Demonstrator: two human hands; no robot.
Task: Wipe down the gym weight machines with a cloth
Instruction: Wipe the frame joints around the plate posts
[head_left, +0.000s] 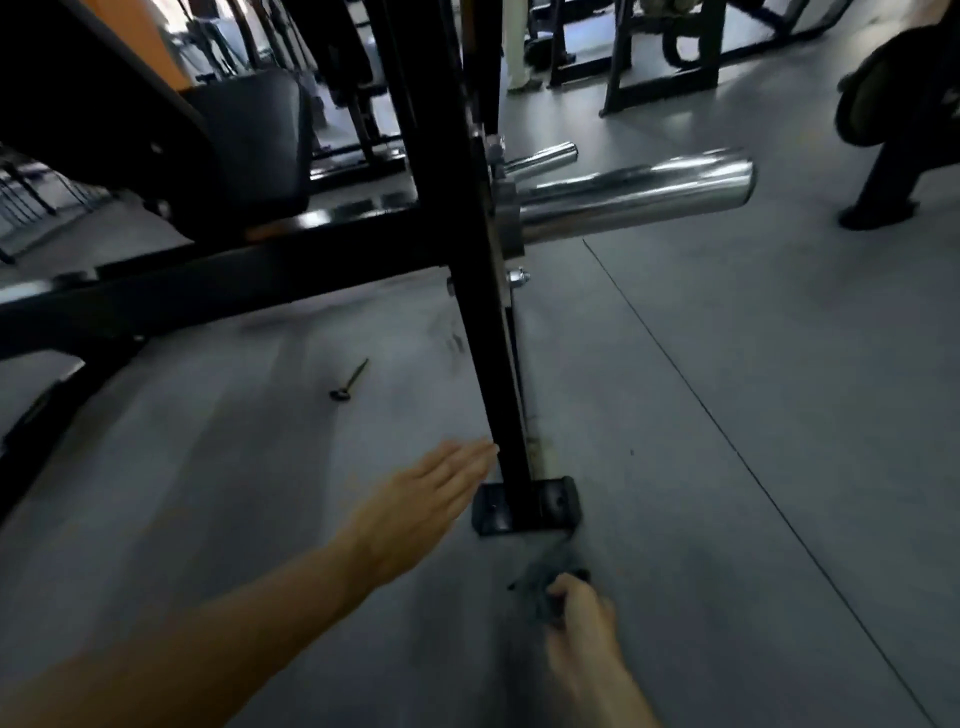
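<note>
A black weight machine frame fills the upper left, and its upright post (470, 312) runs down to a black foot plate (524, 506) on the grey floor. A chrome plate-loading sleeve (634, 200) juts right from the post. My left hand (421, 509) reaches out flat, fingers straight, with the fingertips at the lower part of the post. My right hand (582, 613) grips a dark cloth (545, 577) just below the foot plate, low over the floor. The picture is blurred by motion.
A small dark pin (350, 382) lies on the floor left of the post. A black padded seat (254, 145) sits at the upper left. More machine frames (670, 57) stand at the back, and a dark weight plate rack (893, 124) at the far right.
</note>
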